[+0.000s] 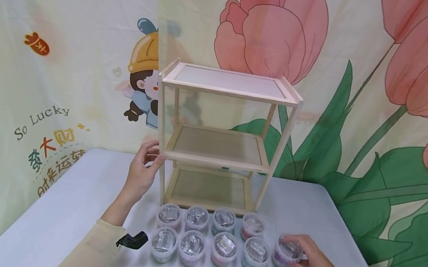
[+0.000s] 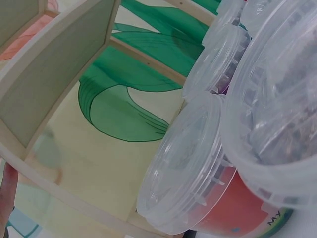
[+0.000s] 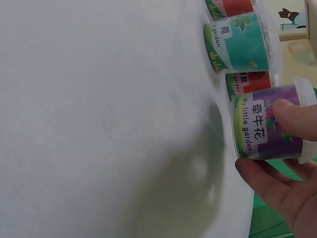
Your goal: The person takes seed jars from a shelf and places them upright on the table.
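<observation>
A three-tier wooden shelf rack (image 1: 216, 161) stands at the middle of the table. My left hand (image 1: 141, 176) grips its left front post near the middle tier, with the thumb in front. In the left wrist view only a sliver of that hand shows at the post. Over at the right, my right hand (image 1: 312, 263) holds a small plastic tub with a purple label (image 3: 272, 124) and a clear lid, thumb on the label and fingers beneath. Several similar lidded tubs (image 1: 192, 243), with red, pink and teal labels among them, stand in two rows before the rack.
A white cloth covers the table (image 1: 100, 181). Behind it hangs a curtain (image 1: 104, 8) printed with tulips and a cartoon figure. A black strap piece (image 1: 132, 240) sits at my left wrist, close to the front-row tubs.
</observation>
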{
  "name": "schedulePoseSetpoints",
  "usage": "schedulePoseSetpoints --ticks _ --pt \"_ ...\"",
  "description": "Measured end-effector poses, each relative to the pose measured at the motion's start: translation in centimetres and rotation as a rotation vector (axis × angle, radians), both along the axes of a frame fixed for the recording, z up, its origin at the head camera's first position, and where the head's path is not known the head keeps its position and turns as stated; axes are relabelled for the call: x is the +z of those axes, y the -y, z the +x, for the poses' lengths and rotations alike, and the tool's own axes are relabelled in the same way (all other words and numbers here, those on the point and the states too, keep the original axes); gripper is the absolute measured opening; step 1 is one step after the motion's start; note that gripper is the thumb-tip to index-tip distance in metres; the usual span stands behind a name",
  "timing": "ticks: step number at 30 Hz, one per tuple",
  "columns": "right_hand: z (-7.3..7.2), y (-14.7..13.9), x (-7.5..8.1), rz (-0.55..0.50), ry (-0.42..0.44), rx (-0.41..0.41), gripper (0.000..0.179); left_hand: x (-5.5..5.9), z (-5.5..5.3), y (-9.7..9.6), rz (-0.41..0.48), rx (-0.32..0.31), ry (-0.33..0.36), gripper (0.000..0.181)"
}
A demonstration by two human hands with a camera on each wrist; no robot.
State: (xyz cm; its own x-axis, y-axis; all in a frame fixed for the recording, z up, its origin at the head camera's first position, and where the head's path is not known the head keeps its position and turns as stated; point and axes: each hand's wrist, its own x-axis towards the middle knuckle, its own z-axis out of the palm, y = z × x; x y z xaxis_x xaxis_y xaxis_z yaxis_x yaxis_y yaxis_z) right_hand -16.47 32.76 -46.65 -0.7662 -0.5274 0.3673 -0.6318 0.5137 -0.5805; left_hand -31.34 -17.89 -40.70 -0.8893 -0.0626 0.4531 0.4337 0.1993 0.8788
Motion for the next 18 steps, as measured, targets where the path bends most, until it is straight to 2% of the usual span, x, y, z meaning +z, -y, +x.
schedulePoseSetpoints --ticks 5,9,16,18 --pt "0.0 0.1 -0.7 0.006 -0.037 0.031 0.057 0.3 0.2 0.0 -0.007 0.003 -0.003 0.046" --pt "0.0 0.2 -1.1 0.029 -0.027 0.034 0.056 0.4 0.3 0.0 -0.007 0.003 -0.004 0.045" --pt "0.4 -0.1 -1.0 0.032 0.165 -0.008 0.05 0.4 0.3 -0.1 0.013 -0.012 -0.007 0.045" --pt "0.4 -0.2 -0.8 0.034 0.192 -0.004 0.049 0.4 0.3 -0.1 0.013 -0.011 -0.005 0.045"
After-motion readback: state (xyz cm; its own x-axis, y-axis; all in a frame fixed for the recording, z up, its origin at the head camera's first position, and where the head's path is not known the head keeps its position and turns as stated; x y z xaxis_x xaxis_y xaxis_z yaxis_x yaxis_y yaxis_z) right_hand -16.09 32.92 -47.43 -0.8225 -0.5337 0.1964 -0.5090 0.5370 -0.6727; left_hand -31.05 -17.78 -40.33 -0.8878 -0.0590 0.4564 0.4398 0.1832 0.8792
